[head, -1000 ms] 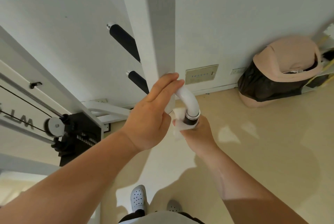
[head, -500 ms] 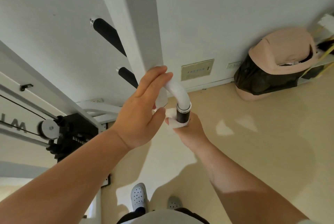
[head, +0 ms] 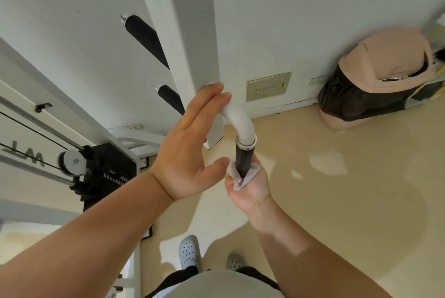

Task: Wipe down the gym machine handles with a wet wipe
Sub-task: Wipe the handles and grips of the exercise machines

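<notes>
A wet wipe (head: 241,178) on a black gym machine handle (head: 243,157)

The tall white post (head: 192,33) stands far off in the middle. A tan trash bin (head: 380,76) sits on the floor (head: 337,201) at the far right. The left hand (head: 190,153) lies flat on the white bent bar (head: 238,122), fingers straight, its grip wide. The right hand (head: 251,185), nearer and lower, has its grip wrapped round the wet wipe at the handle's low end.

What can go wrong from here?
1. The wipe is bunched at the low end of the black grip in the right hand; it may slip off.
2. The left hand lies flat on the white tube, not gripping; it might shift.
3. The upper handle and lower handle left of the post could get skipped.
</notes>
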